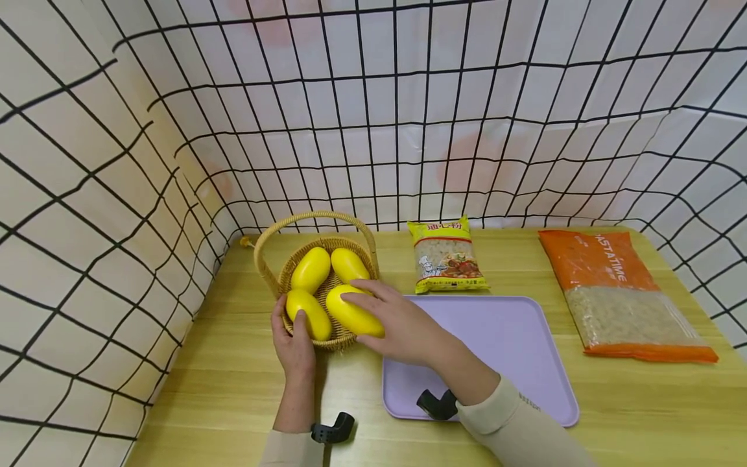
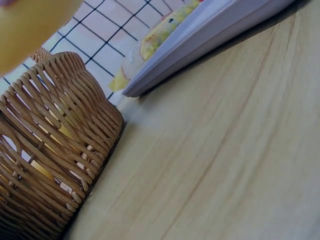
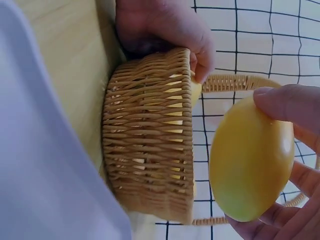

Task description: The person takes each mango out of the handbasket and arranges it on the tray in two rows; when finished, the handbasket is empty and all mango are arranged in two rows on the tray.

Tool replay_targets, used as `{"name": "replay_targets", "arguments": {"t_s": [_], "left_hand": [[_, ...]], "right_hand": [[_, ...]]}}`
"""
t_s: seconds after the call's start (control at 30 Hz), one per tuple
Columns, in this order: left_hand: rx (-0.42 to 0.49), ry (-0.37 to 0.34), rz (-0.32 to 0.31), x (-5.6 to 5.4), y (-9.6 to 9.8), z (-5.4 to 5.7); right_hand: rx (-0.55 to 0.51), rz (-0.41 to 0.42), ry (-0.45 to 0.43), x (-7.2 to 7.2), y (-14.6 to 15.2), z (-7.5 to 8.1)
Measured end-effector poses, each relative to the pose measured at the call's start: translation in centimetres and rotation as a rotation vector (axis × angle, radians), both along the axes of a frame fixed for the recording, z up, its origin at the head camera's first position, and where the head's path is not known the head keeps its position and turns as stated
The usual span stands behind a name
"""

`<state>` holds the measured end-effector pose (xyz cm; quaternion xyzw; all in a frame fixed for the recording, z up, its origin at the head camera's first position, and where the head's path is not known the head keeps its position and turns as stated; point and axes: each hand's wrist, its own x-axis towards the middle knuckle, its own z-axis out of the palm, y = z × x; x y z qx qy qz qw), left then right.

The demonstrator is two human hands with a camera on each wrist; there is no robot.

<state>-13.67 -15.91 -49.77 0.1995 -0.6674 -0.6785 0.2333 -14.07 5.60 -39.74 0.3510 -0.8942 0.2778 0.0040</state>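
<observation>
Right grip lifts a yellow fruit at the basket's rim, tray just to its right.

The right hand [image 1: 403,327] curls fingers and thumb round one fruit [image 1: 354,312], long axis running left-right, clear of the rim in the right wrist view. The left hand [image 1: 296,347] clasps the basket [image 1: 335,342] at its near wall, thumb over the rim on a second fruit [image 1: 308,313]. The tray [image 1: 508,337] lies just right, nothing between. A yellow packet [image 1: 446,255] and orange bag [image 1: 618,292] lie farther off on the desk [image 1: 233,383].
</observation>
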Motion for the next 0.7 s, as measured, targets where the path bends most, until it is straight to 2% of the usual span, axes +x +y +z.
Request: {"name": "replay_targets", "arguments": {"t_s": [0.13, 0.33, 0.53, 0.7], "left_hand": [[0.015, 0.003, 0.002, 0.0, 0.0, 0.0], [0.010, 0.022, 0.011, 0.0, 0.0, 0.2], [0.021, 0.025, 0.000, 0.0, 0.0, 0.2], [0.019, 0.022, 0.001, 0.1, 0.0, 0.1]], "right_hand": [[-0.049, -0.086, -0.004, 1.0, 1.2, -0.4], [-0.172, -0.309, -0.074, 2.1, 2.0, -0.9], [-0.291, -0.536, -0.129, 1.6, 2.3, -2.0], [-0.378, -0.651, -0.181, 0.7, 2.3, -2.8]]}}
